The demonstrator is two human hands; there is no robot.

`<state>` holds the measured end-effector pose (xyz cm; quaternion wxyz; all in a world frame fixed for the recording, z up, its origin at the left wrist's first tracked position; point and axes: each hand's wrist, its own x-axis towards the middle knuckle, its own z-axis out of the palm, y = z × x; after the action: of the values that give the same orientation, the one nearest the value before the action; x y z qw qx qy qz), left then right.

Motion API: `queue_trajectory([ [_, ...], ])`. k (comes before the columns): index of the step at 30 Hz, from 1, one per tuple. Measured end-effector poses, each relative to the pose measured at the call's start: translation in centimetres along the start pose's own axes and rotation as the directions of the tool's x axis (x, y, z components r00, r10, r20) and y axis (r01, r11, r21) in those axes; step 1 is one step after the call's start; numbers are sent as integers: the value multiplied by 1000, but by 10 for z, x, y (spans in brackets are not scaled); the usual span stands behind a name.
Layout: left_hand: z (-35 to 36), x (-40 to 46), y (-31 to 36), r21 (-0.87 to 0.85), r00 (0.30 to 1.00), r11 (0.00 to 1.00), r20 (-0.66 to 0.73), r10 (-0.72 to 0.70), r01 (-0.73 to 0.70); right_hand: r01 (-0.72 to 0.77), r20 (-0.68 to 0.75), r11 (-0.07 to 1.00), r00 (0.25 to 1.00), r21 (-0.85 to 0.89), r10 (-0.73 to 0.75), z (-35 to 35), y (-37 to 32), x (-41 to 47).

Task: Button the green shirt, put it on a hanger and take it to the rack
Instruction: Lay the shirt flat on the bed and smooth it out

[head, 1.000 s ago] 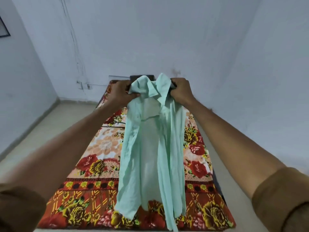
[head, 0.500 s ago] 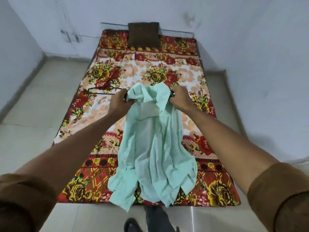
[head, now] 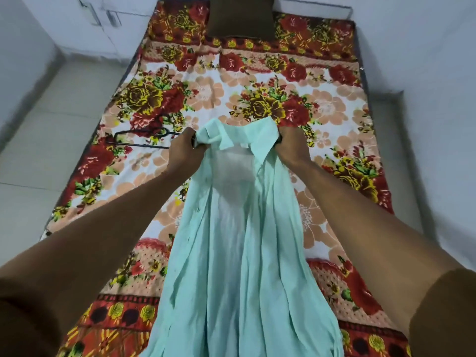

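Over the bed (head: 334,104), both hands (head: 184,148) grip the green shirt (head: 231,240).

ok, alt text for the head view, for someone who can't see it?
Both hands, left hand and right hand, grip a light green shirt by its collar, the open front hanging over a floral bedsheet. A dark hanger lies on the sheet beside the left hand; a brown pillow sits at the far end.

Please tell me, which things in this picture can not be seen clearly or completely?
- Hanger, head view: its right end is hidden behind the left hand.
- Green shirt: the hem is cut off by the bottom edge; the buttons are too small to tell if fastened.
- Right hand: fingertips buried in the collar.
- Rack: not in view.
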<state>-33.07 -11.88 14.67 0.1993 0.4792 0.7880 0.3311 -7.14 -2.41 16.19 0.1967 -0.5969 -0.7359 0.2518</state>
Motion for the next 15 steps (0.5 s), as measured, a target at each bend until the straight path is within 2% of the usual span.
queue_trajectory([
  [2,28,31,-8,-13,1000,1000,-9,-2,2,16,-23,998,1000,60,-15,20,20,26],
  [7,101,89,-38,-36,997,996,21,-75,76,-13,-34,998,999,55,14,67,69,75],
  [10,133,101,-56,-43,990,991,74,-124,127,-171,-29,983,985,66,173,93,90,88],
  [12,151,103,-74,-95,965,971,167,-201,218,-297,4,952,955,74,298,119,100,87],
  [15,156,89,-98,-185,874,922,424,-239,342,-381,-44,919,921,107,387,154,99,48],
])
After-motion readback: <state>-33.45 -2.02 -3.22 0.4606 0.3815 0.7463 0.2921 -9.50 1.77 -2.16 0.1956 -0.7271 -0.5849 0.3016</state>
